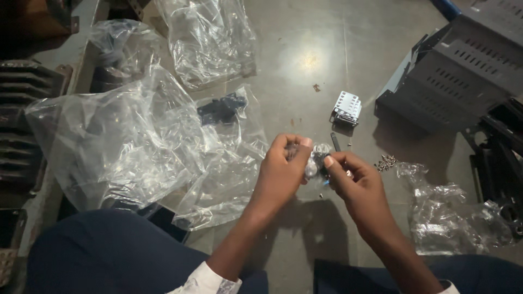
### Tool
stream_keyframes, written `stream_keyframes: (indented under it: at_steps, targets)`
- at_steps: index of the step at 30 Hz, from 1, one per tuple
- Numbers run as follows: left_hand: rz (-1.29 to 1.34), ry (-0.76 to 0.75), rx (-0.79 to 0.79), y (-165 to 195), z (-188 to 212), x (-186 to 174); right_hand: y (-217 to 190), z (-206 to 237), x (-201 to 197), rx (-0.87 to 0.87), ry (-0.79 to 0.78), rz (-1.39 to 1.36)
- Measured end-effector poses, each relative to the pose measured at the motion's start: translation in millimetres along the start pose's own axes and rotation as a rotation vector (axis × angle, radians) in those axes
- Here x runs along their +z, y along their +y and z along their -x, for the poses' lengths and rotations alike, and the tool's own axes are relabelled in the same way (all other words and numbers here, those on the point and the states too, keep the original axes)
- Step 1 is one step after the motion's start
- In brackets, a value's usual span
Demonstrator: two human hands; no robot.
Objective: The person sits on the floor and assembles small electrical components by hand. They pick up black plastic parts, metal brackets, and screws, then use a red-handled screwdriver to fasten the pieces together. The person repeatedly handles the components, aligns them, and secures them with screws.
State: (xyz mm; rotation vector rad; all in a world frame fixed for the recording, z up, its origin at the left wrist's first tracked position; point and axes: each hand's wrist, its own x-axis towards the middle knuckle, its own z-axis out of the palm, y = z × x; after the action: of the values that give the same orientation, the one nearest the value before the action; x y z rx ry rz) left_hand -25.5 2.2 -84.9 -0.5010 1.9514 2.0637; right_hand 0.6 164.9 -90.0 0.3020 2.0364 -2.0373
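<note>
Both hands at frame ctr, over grey floor (305, 60). Left hand (283, 171) & right hand (354, 182) pinch small clear packet (316, 160) between fingertips; contents too small to tell. Pile of screws (385, 161) at 3 o'clock of right hand, near. Small perforated metal bracket (346, 108) at 12. Black vented metal chassis (457, 71) at 2, well apart. Crumpled clear plastic bags (125, 136) at 9. Another crumpled bag (447, 218) at 4.
</note>
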Motion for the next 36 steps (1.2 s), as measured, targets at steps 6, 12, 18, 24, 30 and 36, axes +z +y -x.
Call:
stream_keyframes:
  at_steps: [6,12,18,24,30,36]
  targets:
    - [-0.167,0.003,0.175,-24,-11,-3,17,-19,-8,0.026,0.029,0.168]
    - [-0.393,0.048,0.231,-13,-11,2,11,-28,-15,0.003,0.217,0.705]
    - [-0.431,0.06,0.624,-3,-7,8,0,-24,-16,-0.149,0.174,0.592]
    - [-0.444,0.007,0.607,-7,-7,8,6,-24,-14,-0.286,0.135,0.638]
    - [-0.397,0.002,0.46,-7,-13,2,6,-29,-15,0.057,0.188,0.688]
    - [-0.462,0.066,0.681,-8,-12,2,2,-25,-14,-0.146,0.058,0.491]
